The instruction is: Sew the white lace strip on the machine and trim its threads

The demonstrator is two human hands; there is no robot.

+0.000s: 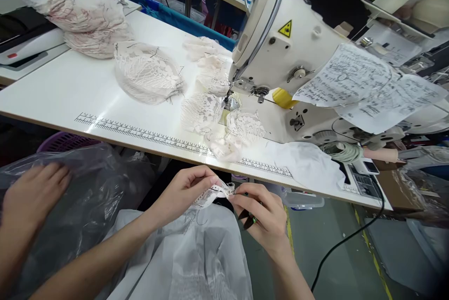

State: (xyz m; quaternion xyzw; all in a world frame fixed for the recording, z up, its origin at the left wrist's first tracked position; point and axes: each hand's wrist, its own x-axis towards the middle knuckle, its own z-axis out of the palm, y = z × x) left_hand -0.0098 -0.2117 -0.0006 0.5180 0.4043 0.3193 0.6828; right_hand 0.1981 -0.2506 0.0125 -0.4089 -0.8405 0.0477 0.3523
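My left hand point(182, 192) and my right hand point(264, 218) meet just below the table's front edge, both pinched on a small strip of white lace point(213, 193) held between them. My right hand also has a small dark tool point(246, 219) tucked under its fingers; I cannot make out what it is. White fabric point(196, 253) lies across my lap beneath the hands. On the table above, several lace pieces point(224, 125) lie at the needle of a white sewing machine point(280, 43).
Another person's hand point(31, 192) rests on a clear plastic bag point(87, 197) at the left. Lace piles point(147, 71) and bagged lace point(84, 19) sit on the white table point(70, 89) with its printed ruler. Paper sheets point(351, 80) hang on the machine. A black cable point(351, 239) runs to the floor.
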